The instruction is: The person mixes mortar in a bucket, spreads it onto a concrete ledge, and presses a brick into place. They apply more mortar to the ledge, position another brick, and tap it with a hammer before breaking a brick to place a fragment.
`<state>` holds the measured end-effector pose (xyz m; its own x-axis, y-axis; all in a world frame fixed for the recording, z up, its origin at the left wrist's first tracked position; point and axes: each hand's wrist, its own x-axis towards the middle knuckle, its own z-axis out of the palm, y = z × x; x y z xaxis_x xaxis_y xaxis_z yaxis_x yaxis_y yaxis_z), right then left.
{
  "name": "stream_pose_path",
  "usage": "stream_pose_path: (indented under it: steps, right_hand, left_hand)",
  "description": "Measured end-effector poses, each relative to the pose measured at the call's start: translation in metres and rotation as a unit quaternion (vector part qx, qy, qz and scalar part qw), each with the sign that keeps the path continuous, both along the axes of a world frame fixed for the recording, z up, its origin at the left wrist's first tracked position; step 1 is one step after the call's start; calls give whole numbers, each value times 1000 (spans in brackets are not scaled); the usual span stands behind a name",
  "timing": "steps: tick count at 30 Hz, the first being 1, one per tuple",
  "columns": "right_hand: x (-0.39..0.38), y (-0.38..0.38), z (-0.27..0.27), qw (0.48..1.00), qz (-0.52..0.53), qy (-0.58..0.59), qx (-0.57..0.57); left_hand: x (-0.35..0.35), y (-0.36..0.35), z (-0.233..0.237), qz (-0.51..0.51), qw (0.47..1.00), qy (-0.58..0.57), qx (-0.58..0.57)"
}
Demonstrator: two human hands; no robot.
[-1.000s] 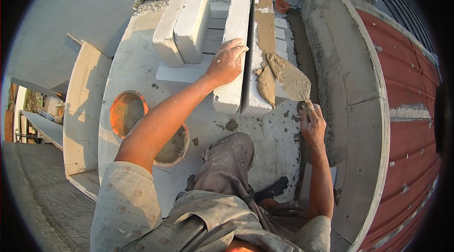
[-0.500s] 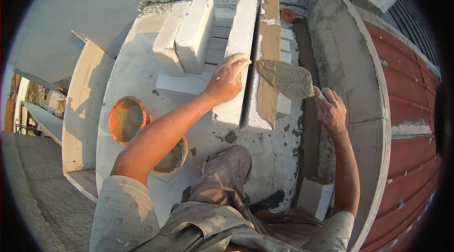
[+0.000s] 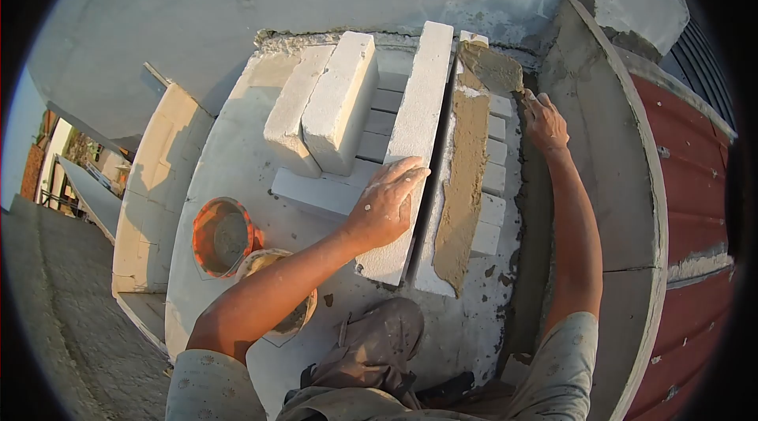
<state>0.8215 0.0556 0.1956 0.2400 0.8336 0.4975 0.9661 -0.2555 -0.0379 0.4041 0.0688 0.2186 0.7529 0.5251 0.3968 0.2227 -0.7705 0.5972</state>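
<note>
My left hand (image 3: 389, 204) lies over a long white block (image 3: 418, 105), its fingers curled onto the block's right edge. To the right, across a narrow dark gap, a second white block (image 3: 430, 269) carries a long strip of grey-brown mortar (image 3: 464, 172) on its top. My right hand (image 3: 545, 122) is closed round the handle of a trowel, most of the handle being hidden by the fingers. The mortar-smeared trowel blade (image 3: 496, 71) lies flat over the far end of the mortar-covered block.
Two white blocks (image 3: 339, 105) stand upright at left, near another lying block (image 3: 320, 190). An orange bucket (image 3: 225, 238) and a second bucket (image 3: 304, 314), partly behind my left forearm, hold grey material. A low wall (image 3: 604, 152) borders the right side, before a red metal roof (image 3: 695, 208).
My right hand has carried the trowel to the block's far end, and the mortar strip looks longer and more even. My left hand stays on its block. The view has tilted upward.
</note>
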Motion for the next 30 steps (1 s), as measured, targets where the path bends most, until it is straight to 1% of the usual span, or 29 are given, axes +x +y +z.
stream_pose_path:
  steps: [1, 2, 6, 9, 12, 13, 14, 16, 17, 19, 20, 21, 22, 24, 25, 26, 27, 28, 29, 30]
  right_hand:
    - [5, 15, -5, 1000, -10, 15, 4]
    - [11, 31, -9, 999, -31, 34, -19]
    - [2, 67, 1, 988, -103, 98, -63]
    - [-16, 60, -7, 975, -147, 155, -61]
    - [-38, 27, -5, 969, -171, 167, -62]
    - [-44, 12, -4, 967, -180, 170, -65]
    - [-48, -6, -3, 969, -178, 166, -33]
    - [-62, -38, 2, 970, -117, 214, 19]
    - [-69, -77, 6, 965, -107, 238, 39]
    - [-123, -140, 49, 929, -153, 337, 21]
    - [-146, -178, 70, 891, -138, 432, 35]
    - [-179, -213, 90, 843, -108, 524, 57]
    - [-207, -234, 104, 788, -53, 607, 86]
    - [-230, -291, 106, 706, 53, 702, 75]
    - [-240, -317, 104, 694, 68, 717, 23]
    - [-251, -338, 103, 680, 83, 728, -30]
    - [-264, -347, 108, 658, 105, 739, -99]
    - [-281, -347, 111, 664, 84, 718, -193]
    - [-306, -337, 109, 695, 75, 670, -250]
    - [-330, -324, 101, 722, 91, 621, -290]
  left_hand:
    - [0, 0, 1, 2, 1000, -4, 5]
    - [0, 0, 1, -2, 1000, -2, 0]
    - [1, 1, 1, -3, 1000, 0, -21]
    - [1, 1, 3, -3, 1000, 8, -9]
    - [1, 2, 2, 0, 1000, -4, -8]
    - [2, 3, 0, 4, 1000, -13, 9]
    - [3, 4, -3, 10, 1000, -19, 21]
    - [-1, 4, -6, 14, 999, -22, 22]
    - [2, 2, -6, 4, 1000, -26, 13]
    - [4, 4, -8, 7, 999, -27, 35]
    - [4, 6, -11, 1, 999, -28, 41]
    - [5, 6, -15, 7, 998, -28, 54]
    - [13, 7, -19, -4, 998, -44, 53]
    - [5, 14, -26, 6, 996, -58, 62]
    - [1, 12, -18, -21, 995, -92, 23]
    - [0, 11, -17, -10, 996, -93, 11]
    - [0, 14, -19, -32, 991, -127, 19]
    - [1, 18, -25, -41, 988, -142, 35]
    - [0, 18, -25, -41, 989, -136, 33]
    - [1, 20, -29, -37, 990, -133, 31]
